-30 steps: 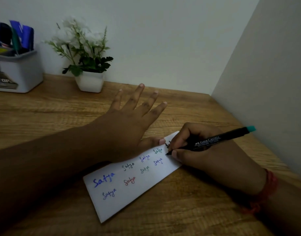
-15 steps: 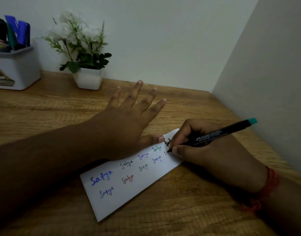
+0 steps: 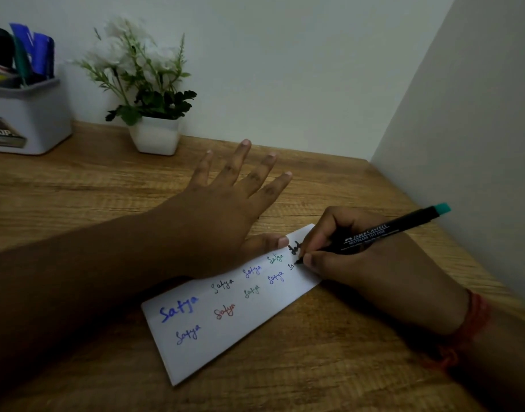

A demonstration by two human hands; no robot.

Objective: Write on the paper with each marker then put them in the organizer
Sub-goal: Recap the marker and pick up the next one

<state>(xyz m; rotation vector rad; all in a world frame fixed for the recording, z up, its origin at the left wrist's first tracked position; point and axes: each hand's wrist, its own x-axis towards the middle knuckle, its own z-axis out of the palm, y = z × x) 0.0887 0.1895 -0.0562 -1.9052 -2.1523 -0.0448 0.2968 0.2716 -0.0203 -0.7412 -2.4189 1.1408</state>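
Note:
A white strip of paper (image 3: 225,328) lies slantwise on the wooden desk, with the same word written on it several times in different colours. My right hand (image 3: 359,263) grips a black marker (image 3: 383,231) with a teal end; its tip touches the paper's far right end beside a fresh "Sa". My left hand (image 3: 222,215) lies flat with fingers spread, its thumb pressing the paper's upper edge. A grey organizer (image 3: 32,120) stands at the far left with several markers (image 3: 20,55) upright in it.
A white pot with an artificial flowering plant (image 3: 148,93) stands at the back of the desk (image 3: 77,197), right of the organizer. A wall closes off the right side just beyond my right hand. A red thread circles my right wrist.
The marker tip has moved a little rightward, adding letters to the lower row at the paper's right end. My left hand stays pressed on the paper.

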